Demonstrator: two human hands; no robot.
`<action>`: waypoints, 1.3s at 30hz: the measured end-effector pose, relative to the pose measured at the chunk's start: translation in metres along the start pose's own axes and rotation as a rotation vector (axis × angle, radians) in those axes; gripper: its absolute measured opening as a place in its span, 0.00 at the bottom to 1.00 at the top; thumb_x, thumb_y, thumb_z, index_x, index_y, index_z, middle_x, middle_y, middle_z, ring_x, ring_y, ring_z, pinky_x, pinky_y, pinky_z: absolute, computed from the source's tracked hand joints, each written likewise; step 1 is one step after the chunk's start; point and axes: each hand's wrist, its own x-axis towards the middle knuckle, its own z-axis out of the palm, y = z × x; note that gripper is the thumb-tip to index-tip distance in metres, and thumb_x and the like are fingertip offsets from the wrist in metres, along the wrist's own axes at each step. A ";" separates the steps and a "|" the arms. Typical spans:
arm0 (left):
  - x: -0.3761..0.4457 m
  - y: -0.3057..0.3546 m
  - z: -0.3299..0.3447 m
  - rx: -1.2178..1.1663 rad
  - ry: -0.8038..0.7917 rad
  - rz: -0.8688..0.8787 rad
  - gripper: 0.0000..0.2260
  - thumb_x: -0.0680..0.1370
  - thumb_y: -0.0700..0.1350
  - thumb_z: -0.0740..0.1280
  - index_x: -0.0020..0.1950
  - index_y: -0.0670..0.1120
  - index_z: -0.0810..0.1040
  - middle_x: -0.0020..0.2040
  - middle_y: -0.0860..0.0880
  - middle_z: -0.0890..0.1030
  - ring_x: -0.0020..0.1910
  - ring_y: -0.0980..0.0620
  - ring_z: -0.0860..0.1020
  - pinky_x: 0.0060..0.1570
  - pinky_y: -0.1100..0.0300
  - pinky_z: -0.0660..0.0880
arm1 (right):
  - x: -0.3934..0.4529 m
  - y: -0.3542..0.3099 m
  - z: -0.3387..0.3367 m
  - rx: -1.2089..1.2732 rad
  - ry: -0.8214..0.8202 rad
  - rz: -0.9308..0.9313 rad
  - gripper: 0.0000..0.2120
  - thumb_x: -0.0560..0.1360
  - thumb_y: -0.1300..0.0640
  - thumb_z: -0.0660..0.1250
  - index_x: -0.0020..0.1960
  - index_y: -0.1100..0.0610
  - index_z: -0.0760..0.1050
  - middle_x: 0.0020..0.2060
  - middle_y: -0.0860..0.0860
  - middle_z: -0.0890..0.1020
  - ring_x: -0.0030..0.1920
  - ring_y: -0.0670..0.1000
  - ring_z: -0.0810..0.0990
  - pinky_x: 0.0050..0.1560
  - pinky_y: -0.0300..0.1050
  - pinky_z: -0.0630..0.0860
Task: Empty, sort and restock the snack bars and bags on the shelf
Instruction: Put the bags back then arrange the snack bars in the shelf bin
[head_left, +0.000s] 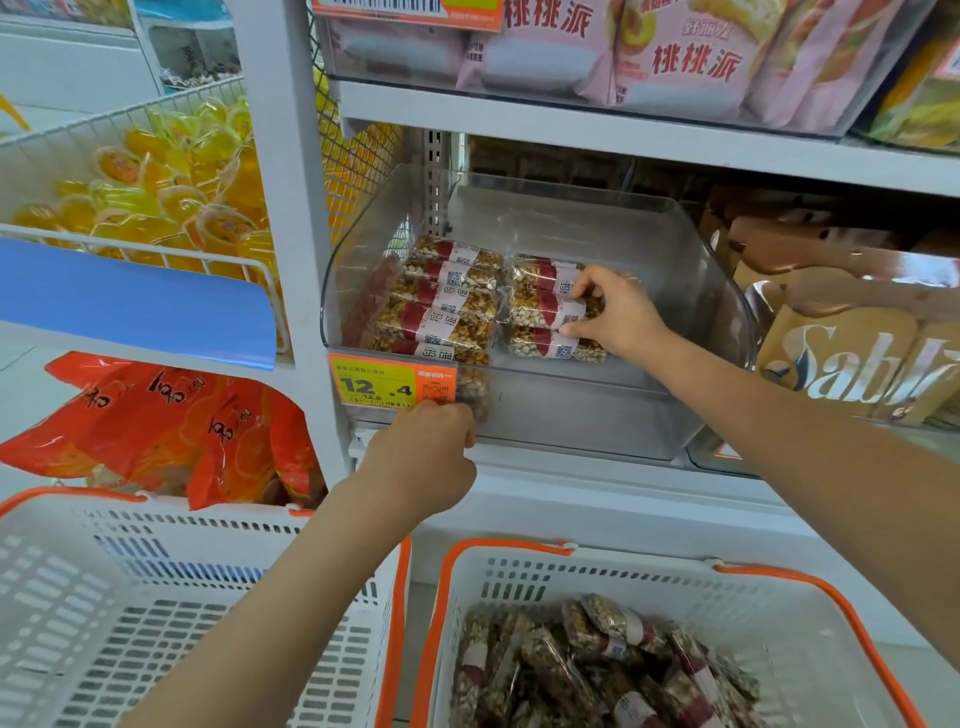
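Observation:
A clear plastic bin (691, 291) sits on the middle shelf. Inside it lie two rows of nut-and-seed snack bars with red-and-white labels: a left row (441, 301) of several bars and a shorter right row (540, 312). My right hand (613, 312) reaches into the bin, fingers closed on a bar in the right row. My left hand (421, 457) is closed on the bin's front lower edge, just under the orange price tag (392, 382). More of the same bars (608, 670) are piled in the right basket (810, 603) below.
A second white basket with orange handles (156, 597) stands at lower left. Orange bags (171, 431) and yellow jelly cups in a wire basket (156, 176) fill the left unit. Pink pie packs (649, 57) sit on the shelf above; brown Sablé boxes (841, 358) sit in the neighbouring bin.

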 end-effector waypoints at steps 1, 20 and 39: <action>0.001 -0.001 0.000 -0.003 0.001 -0.001 0.11 0.75 0.40 0.64 0.57 0.47 0.74 0.59 0.46 0.75 0.60 0.46 0.72 0.57 0.49 0.73 | 0.000 0.000 0.000 -0.008 -0.009 0.018 0.22 0.65 0.58 0.78 0.54 0.51 0.71 0.58 0.54 0.69 0.55 0.53 0.70 0.58 0.43 0.67; 0.003 -0.003 0.001 0.010 0.033 0.006 0.11 0.75 0.40 0.64 0.58 0.46 0.74 0.56 0.46 0.77 0.56 0.45 0.73 0.54 0.49 0.75 | -0.004 0.001 -0.001 -0.236 -0.048 0.064 0.26 0.67 0.48 0.76 0.56 0.50 0.65 0.60 0.55 0.64 0.55 0.59 0.73 0.58 0.55 0.74; 0.001 0.000 0.000 0.032 0.034 0.009 0.12 0.75 0.40 0.64 0.58 0.46 0.74 0.58 0.46 0.76 0.57 0.45 0.72 0.53 0.51 0.74 | 0.009 0.000 0.001 -0.331 -0.222 0.062 0.40 0.70 0.26 0.55 0.77 0.40 0.50 0.77 0.44 0.51 0.77 0.57 0.45 0.71 0.66 0.48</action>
